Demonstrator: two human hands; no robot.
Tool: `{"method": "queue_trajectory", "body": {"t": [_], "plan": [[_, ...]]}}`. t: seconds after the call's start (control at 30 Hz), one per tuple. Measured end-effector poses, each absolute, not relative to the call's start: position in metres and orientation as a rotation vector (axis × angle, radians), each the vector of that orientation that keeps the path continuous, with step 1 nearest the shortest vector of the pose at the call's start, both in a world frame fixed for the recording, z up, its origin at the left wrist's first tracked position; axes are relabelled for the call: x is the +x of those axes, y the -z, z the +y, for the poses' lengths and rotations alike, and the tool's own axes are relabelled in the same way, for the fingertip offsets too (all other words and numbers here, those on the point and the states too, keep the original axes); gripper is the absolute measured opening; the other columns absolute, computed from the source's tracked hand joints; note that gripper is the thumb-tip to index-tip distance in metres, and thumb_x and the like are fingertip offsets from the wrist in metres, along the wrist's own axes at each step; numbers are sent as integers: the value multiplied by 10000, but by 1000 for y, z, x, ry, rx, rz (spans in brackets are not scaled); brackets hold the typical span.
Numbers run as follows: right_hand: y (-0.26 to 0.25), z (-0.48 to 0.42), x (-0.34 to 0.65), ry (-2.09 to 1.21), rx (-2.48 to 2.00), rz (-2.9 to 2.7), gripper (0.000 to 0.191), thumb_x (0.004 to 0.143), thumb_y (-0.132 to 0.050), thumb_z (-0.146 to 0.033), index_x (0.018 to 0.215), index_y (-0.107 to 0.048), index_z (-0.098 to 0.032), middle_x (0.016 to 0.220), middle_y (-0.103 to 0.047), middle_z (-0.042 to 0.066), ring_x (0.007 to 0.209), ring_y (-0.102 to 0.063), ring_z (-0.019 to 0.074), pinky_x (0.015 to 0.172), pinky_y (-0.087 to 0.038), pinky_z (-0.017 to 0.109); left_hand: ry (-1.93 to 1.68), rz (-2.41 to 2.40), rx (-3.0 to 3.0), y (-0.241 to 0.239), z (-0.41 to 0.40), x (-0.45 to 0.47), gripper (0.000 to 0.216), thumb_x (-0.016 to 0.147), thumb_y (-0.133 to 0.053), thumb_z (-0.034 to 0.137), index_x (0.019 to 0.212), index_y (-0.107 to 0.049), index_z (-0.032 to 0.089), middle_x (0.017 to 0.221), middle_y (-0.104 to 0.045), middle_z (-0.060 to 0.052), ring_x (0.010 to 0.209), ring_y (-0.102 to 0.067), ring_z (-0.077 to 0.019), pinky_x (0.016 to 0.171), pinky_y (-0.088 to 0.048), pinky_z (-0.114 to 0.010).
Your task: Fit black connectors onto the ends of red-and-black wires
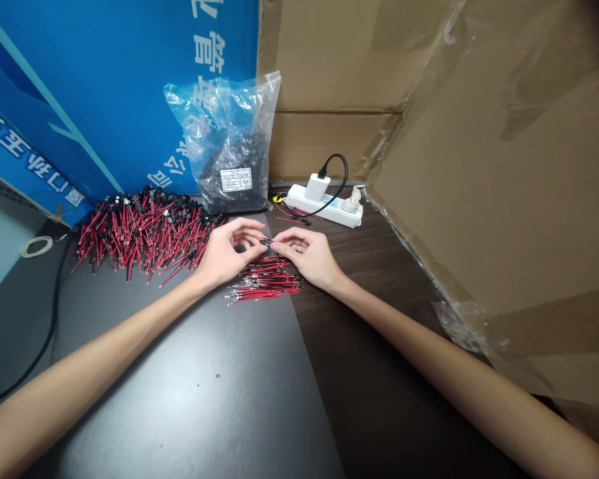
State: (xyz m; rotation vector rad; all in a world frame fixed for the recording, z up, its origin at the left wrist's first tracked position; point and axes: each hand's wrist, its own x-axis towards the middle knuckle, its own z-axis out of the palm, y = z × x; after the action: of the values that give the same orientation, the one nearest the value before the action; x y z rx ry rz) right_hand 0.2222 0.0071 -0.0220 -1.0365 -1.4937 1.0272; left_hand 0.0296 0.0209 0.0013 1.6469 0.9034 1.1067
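My left hand (228, 251) and my right hand (310, 257) meet fingertip to fingertip above the table. Pinched in my left thumb and fingers is a small black connector (265, 242). From the other side my right thumb and forefinger close on what looks like a thin dark wire at the connector; its far end is hidden. Just below my fingers lies a small bunch of red and black wires (267, 283) with bare metal ends. A large heap of red and black wires with black connectors (144, 233) sits to the left of my left hand.
Behind my hands stands a clear plastic bag (235, 169) of small black parts. A white power strip (324, 205) with a plugged-in charger lies at the back. Cardboard (509, 173) walls the right side. A black cable (54, 313) and a pale coil (36, 247) are at left.
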Motion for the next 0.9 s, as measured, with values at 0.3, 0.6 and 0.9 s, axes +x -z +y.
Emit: {"method": "queue_trajectory", "body": {"t": [0.3,0.6,0.9], "plan": [[23,8,223,-1025,-1037,-1535,344,764,-784,-510,843,-720,-181,847,-752,64,758,-687,188,714,-552,342,-1118,892,1620,0,22,29,395,678,-826,222,1034,-678,137,914,-762,-85,787,-702,-174,712,-527,-313],[22,7,224,-1007,-1050,-1525,331,767,-782,-509,839,-727,-190,832,-742,56,757,-676,189,718,-553,344,-1235,965,1597,-1,22,29,360,667,-825,216,982,-665,148,898,-758,-79,814,-713,-187,724,-540,-319],[20,6,223,-1056,-1045,-1471,275,744,-805,-444,812,-736,-186,839,-763,59,785,-697,195,765,-566,356,-1288,999,1616,-1,21,29,349,685,-809,214,983,-636,157,904,-754,-78,840,-716,-194,733,-534,-324]]}}
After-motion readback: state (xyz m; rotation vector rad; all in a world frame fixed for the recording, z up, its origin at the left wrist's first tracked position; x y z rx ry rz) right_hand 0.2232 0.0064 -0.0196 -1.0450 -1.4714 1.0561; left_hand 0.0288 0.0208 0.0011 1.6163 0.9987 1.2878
